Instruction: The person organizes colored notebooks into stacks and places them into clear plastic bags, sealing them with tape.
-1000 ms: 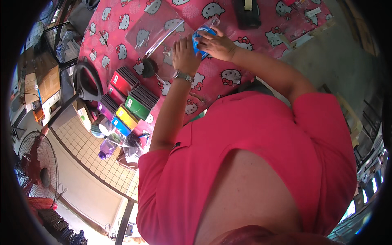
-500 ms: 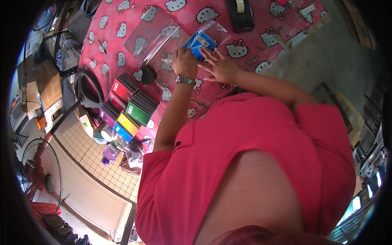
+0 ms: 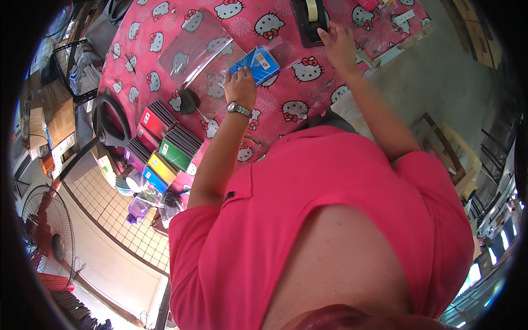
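A small blue notebook (image 3: 258, 62) in a clear plastic sleeve lies on the pink cartoon-cat tablecloth (image 3: 286, 104). My left hand (image 3: 240, 87), with a wristwatch, grips the notebook's near left corner and holds it down. My right hand (image 3: 336, 42) is stretched to the far right, fingers apart, its fingertips touching the black tape dispenser (image 3: 308, 19) that carries a roll of tape. My pink shirt fills the lower half of the view.
Clear plastic sleeves (image 3: 192, 49) lie left of the notebook, by a small black round object (image 3: 190, 102). Stacks of red, green, yellow and blue notebooks (image 3: 165, 146) line the table's left edge. A standing fan (image 3: 47, 236) and a wooden stool (image 3: 440, 148) are on the floor.
My right hand left the blue notebook and moved up and right to the tape dispenser. My left hand stayed on the notebook.
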Demonstrator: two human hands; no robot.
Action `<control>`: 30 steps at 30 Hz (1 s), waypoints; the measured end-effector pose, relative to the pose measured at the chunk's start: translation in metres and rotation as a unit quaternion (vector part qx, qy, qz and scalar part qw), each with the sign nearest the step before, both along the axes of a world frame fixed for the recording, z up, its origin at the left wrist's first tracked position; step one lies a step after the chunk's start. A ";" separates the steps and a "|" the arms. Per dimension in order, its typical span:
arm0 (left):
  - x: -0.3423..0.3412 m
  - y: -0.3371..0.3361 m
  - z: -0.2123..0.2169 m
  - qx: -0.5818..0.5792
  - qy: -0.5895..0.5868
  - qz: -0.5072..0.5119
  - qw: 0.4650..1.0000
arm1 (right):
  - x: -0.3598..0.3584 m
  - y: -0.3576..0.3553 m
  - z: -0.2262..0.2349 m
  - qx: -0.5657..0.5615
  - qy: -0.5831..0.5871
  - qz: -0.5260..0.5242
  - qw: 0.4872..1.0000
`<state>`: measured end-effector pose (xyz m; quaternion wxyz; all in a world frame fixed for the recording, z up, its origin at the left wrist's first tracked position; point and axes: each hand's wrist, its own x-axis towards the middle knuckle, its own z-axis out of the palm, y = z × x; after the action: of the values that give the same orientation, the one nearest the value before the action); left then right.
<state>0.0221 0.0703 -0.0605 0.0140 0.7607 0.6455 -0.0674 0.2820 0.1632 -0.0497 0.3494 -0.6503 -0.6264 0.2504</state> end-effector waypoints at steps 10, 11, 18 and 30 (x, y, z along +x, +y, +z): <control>0.016 -0.014 0.015 -0.107 0.125 -0.012 0.986 | 0.016 -0.058 -0.040 -0.252 0.501 -0.096 0.822; 0.013 -0.014 0.009 -0.091 0.128 -0.016 0.988 | 0.017 -0.057 -0.044 -0.318 0.538 -0.093 0.775; 0.003 -0.030 -0.014 0.030 0.010 -0.008 0.999 | -0.072 -0.008 0.036 -0.470 0.333 0.387 0.720; 0.004 -0.048 -0.030 0.099 -0.103 0.092 0.985 | -0.136 0.025 -0.021 -0.119 -0.226 0.533 0.806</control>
<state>0.0264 0.0219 -0.0903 0.0115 0.6986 0.7113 0.0771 0.1456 0.1880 -0.0711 -0.0709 -0.2883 -0.9012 0.3158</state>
